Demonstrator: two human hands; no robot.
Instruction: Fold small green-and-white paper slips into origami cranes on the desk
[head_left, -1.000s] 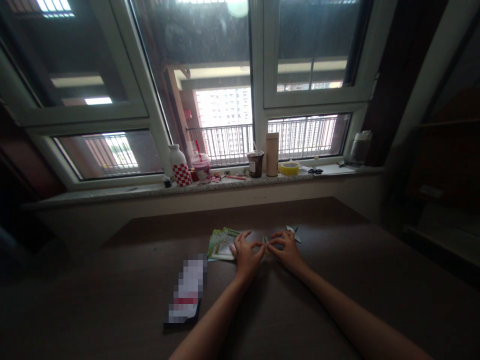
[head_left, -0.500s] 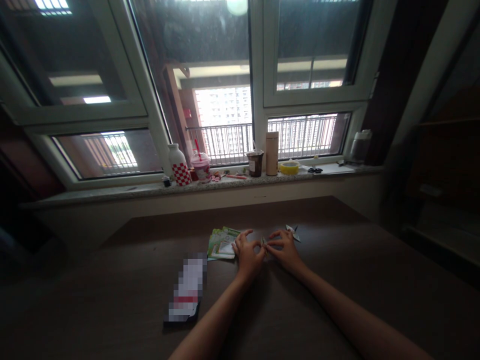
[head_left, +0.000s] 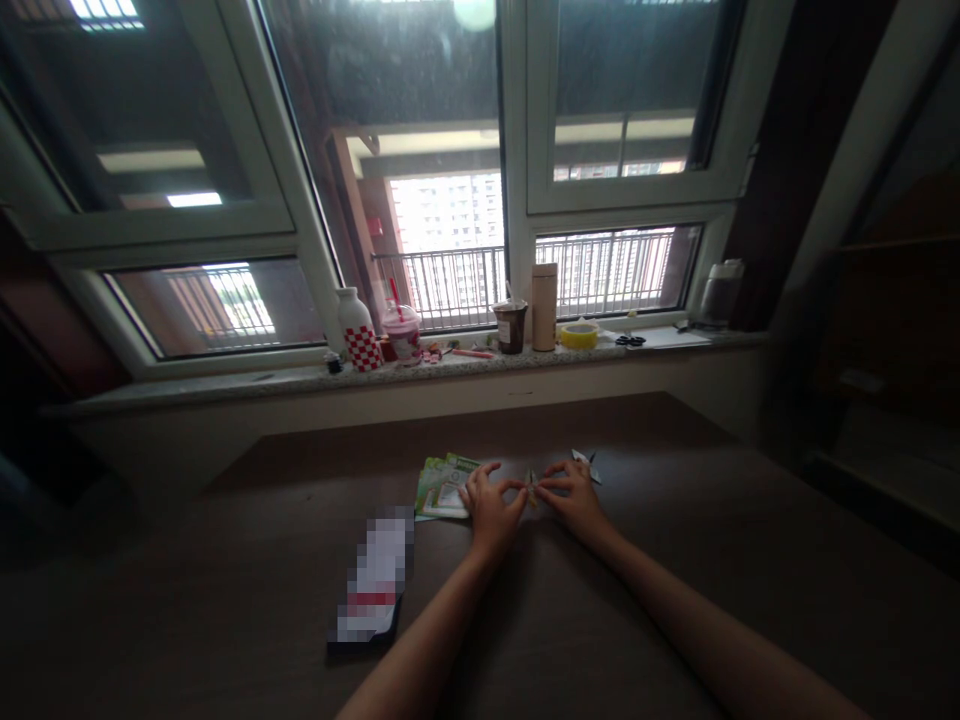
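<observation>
Both hands rest on the dark wooden table (head_left: 675,600), close together. My left hand (head_left: 491,510) and my right hand (head_left: 574,500) pinch a small folded paper piece (head_left: 530,487) between thumb and fingertips, holding it just above the tabletop. A stack of green and white paper sheets (head_left: 442,487) lies fanned out right beside my left hand. Behind my right hand lies a small folded paper shape (head_left: 586,464).
A phone (head_left: 371,590) lies on the table at the left. The window sill (head_left: 225,380) carries a checked bottle (head_left: 358,330), a pink drink cup (head_left: 403,335), a dark cup (head_left: 511,327), a tall tumbler (head_left: 544,307), a tape roll (head_left: 579,336), scissors (head_left: 630,341) and a kettle (head_left: 720,295).
The hands stay in the same place; the fingers shift slightly on the small paper piece.
</observation>
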